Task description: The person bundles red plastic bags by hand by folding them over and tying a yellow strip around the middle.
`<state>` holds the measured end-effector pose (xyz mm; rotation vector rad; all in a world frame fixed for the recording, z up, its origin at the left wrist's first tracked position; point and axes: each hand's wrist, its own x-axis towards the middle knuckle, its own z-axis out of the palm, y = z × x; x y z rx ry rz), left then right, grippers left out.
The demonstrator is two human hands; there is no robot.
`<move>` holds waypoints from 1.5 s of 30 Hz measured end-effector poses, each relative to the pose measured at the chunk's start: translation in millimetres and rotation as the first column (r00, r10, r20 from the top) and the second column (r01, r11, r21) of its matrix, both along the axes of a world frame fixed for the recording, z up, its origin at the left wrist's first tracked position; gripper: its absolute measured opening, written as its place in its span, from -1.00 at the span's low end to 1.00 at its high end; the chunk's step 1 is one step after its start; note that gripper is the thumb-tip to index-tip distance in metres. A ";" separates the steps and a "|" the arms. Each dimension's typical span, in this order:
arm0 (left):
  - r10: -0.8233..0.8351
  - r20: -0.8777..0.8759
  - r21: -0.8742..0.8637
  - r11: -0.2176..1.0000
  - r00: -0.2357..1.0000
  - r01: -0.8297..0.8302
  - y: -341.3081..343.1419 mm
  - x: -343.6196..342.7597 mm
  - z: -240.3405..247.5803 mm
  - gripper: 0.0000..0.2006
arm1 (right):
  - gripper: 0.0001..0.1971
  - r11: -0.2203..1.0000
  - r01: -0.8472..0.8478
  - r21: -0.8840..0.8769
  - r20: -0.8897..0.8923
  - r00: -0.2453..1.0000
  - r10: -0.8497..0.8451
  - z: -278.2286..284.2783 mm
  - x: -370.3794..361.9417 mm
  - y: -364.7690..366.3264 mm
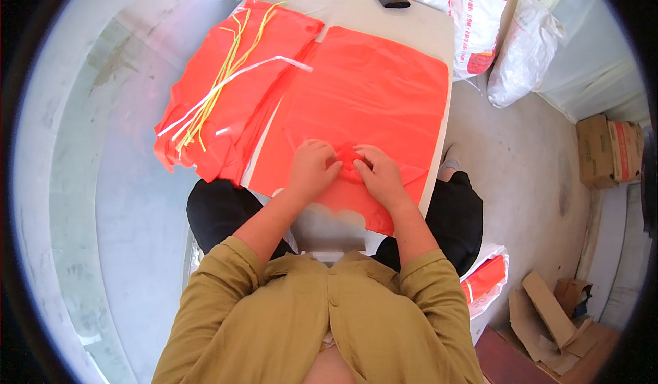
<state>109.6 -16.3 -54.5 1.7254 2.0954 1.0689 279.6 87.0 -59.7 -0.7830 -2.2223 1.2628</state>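
A flat pile of red plastic bags lies on the pale work table in front of me. At its near edge the thin plastic is bunched into folds. My left hand pinches these folds from the left, thumb and fingers drawn together. From the other side my right hand grips the same gathered part, its thumb close to the left one. Below the hands a corner of the top bag hangs toward my lap. The fingertips partly hide the bunched plastic.
To the left lies another stack of red bags, with yellow strips and a white strip on top. White printed sacks stand beyond the table. At right are cardboard boxes and flattened cardboard.
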 end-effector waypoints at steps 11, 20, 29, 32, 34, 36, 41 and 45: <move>0.142 -0.008 -0.026 0.989 0.990 -0.142 2.0 8.5 -0.9 -0.82 | -0.56 0.788 -0.118 0.604 0.071 0.993 0.094 3.7 18.3 -16.0; -0.218 -0.299 0.025 0.971 0.929 0.236 -14.7 -9.7 9.5 -0.48 | -0.57 0.793 -0.154 0.589 0.140 0.986 0.087 11.0 13.6 -7.8; -0.230 -0.440 -0.049 0.971 0.868 0.232 -0.5 -11.5 7.8 -0.52 | -0.55 0.788 -0.174 0.591 0.192 0.979 0.072 14.7 11.6 -6.1; -0.253 -0.444 -0.054 0.965 0.859 0.257 3.3 -12.7 13.5 -0.52 | -0.56 0.739 -0.131 0.661 0.188 0.982 0.005 6.5 7.2 -6.6; -0.283 -0.441 -0.098 0.959 0.852 0.267 4.3 -13.1 19.8 -0.55 | -0.59 0.719 -0.135 0.682 0.193 0.981 0.002 5.8 5.5 -5.8; -0.279 -0.450 -0.081 0.959 0.848 0.273 4.8 -17.5 15.6 -0.56 | -0.61 0.697 -0.142 0.703 0.199 0.980 0.000 6.9 4.8 -5.4; -0.247 -0.478 -0.038 0.965 0.843 0.261 1.1 -20.1 17.2 -0.60 | -0.61 0.721 -0.181 0.669 0.226 0.973 0.035 15.9 5.9 -7.0; -0.294 -0.481 -0.119 0.955 0.826 0.271 -15.5 -12.7 39.5 -0.59 | -0.63 0.752 -0.248 0.611 0.306 0.950 0.064 38.5 14.9 -20.3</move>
